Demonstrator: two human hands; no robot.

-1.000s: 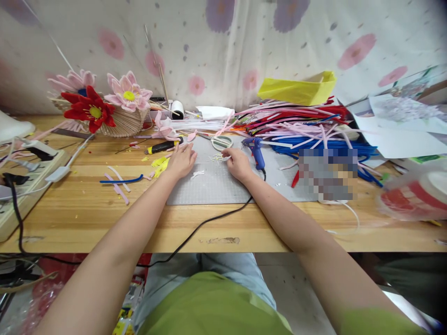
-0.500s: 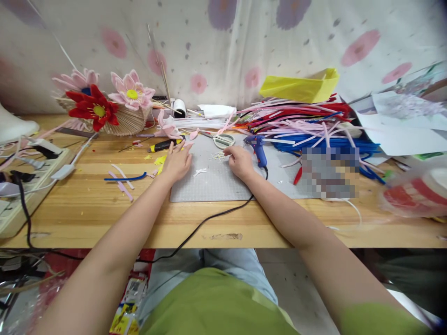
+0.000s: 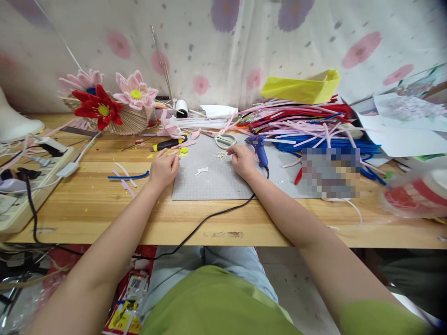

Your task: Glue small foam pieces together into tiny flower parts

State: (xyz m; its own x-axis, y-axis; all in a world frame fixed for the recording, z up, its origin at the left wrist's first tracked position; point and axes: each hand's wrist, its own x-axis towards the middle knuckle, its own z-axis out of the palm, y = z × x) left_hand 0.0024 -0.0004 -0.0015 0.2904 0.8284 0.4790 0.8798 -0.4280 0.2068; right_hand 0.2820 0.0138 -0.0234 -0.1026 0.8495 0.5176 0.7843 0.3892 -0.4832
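My left hand (image 3: 163, 168) lies on the wooden table (image 3: 104, 209) at the left edge of the grey cutting mat (image 3: 216, 184). Its fingers are curled, with the fingertips beside yellow scraps (image 3: 182, 150), and I see nothing in it. My right hand (image 3: 242, 161) rests on the mat with its fingers curled. Its fingertips are close to a small tuft of pale strands (image 3: 219, 156). A blue glue gun (image 3: 260, 150) lies just right of that hand, and white-handled scissors (image 3: 225, 140) lie just beyond it. A black-and-yellow knife (image 3: 168, 144) lies beyond my left hand.
A heap of coloured pipe cleaners (image 3: 307, 128) and a yellow bag (image 3: 301, 88) fill the back right. A basket with red and pink flowers (image 3: 111, 109) stands back left. A power strip (image 3: 21, 186) and cables are at the left, and a tape roll (image 3: 417, 197) is at the right.
My left hand has pulled back from lying flat on the mat to its left edge and curled its fingers. My right hand has hardly moved.
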